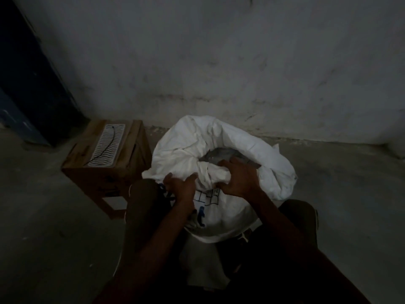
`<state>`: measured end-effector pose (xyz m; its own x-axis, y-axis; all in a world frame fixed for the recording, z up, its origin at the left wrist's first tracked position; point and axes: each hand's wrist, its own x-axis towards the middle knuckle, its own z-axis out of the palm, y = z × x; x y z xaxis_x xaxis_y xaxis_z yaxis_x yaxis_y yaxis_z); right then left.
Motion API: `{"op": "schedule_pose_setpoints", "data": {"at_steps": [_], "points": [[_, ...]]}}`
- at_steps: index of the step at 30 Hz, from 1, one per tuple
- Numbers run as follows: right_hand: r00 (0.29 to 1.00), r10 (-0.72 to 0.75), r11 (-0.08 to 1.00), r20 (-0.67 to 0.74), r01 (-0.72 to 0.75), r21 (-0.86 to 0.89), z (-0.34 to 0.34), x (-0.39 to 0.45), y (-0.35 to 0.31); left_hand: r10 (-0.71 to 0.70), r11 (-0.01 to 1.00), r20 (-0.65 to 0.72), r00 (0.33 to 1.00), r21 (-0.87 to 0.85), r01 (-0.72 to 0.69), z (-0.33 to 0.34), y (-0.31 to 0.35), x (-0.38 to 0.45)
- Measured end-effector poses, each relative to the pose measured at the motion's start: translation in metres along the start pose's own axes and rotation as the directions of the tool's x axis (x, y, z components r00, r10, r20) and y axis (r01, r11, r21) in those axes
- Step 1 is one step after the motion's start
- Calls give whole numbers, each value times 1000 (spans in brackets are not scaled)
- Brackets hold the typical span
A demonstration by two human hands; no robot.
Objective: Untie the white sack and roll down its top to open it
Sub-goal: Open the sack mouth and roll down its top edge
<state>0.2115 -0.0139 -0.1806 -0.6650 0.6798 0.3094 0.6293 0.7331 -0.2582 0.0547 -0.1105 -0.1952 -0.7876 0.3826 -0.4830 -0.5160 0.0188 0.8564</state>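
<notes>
White sack (219, 139) open, grey contents (221, 153) inside; both hands' fingers (228, 166) clutching rolled rim.

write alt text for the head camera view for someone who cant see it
Both hands, left hand and right hand, grip the bunched near rim of an open white sack held between the person's knees, grey contents showing inside. A cardboard box stands left of it on a dim concrete floor.
</notes>
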Motion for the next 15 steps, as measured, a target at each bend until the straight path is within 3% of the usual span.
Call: {"op": "schedule_pose_setpoints", "data": {"at_steps": [2, 3, 5, 6, 8, 9, 10, 12, 14, 15], "points": [[1000, 18, 999, -14, -19, -29, -2, 0, -1, -187, 977, 79, 979, -88, 194, -5, 0, 14], [999, 45, 998, -20, -45, -40, -4, 0, -3, -183, 983, 203, 962, 28, 181, -7, 1, 17], [996, 81, 994, -40, -84, -72, -6, 1, -7, -160, 971, 399, 903, 230, 70, -12, -14, 46], [995, 88, 993, -43, -91, -80, -6, 2, -8, -95, 946, 433, 896, 320, -55, -14, -8, 41], [996, 88, 993, -33, -90, -72, -7, 5, -11, -30, 944, 441, 897, 308, -120, -10, -9, 57], [996, 81, 995, -28, -82, -51, -8, 8, -12, -15, 950, 466, 885, 281, -132, -3, 2, 50], [997, 71, 997, -38, -72, -15, -9, 10, -12, 92, 931, 467, 879, 273, -242, 3, 16, 40], [995, 57, 993, -79, -49, 110, -16, 14, -11, 128, 931, 443, 887, 254, -261, 8, 48, 23], [992, 51, 971, -119, -21, 240, -28, 16, -12, 27, 999, 445, 895, 2, -32, 10, 63, 35], [990, 47, 965, -130, -11, 260, -32, 16, -13, 41, 992, 407, 913, -122, 10, 13, 65, 42]]}}
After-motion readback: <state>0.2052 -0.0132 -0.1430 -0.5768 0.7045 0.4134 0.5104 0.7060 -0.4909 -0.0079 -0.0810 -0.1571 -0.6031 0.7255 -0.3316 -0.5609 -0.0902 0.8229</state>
